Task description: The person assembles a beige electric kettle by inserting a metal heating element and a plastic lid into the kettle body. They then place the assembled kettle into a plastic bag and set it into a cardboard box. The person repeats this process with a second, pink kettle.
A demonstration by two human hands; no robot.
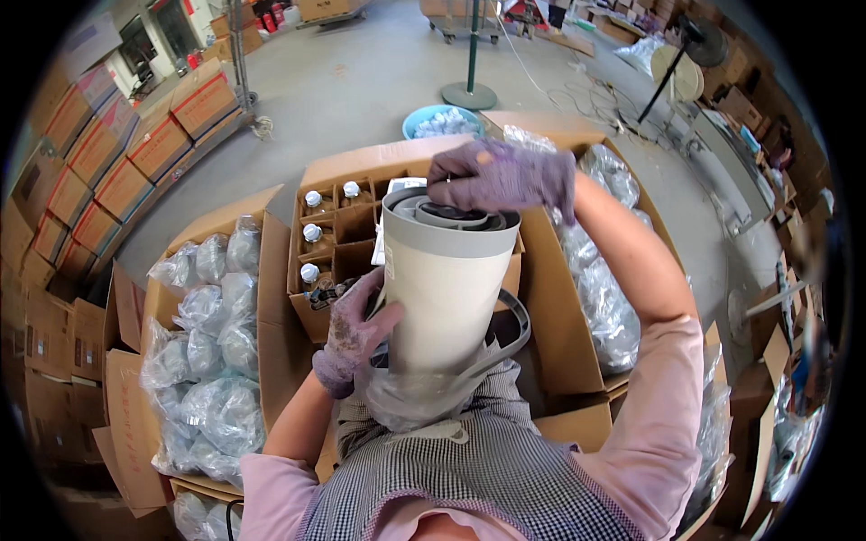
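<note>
A large white thermos jug (442, 298) with a grey rim and a grey side handle (519, 326) stands over my lap, slightly tilted. Concentric grey rings and a dark round part show within its upper end. A clear plastic bag (406, 401) bunches around its lower end. My left hand (354, 329), in a stained purple-grey glove, is closed against the jug's left side, the thumb across its front. Over the upper end, my gloved right hand (492, 176) has its fingers bent down into the rings; what they grip is hidden.
A divided carton (307, 180) ahead holds several white-capped bottles (313, 233). Open cartons with plastic-wrapped pieces flank me at left (271, 298) and right (559, 316). Beyond are a blue basin (417, 119) of pale small pieces, a green pole base (469, 96) and stacked boxes (126, 185).
</note>
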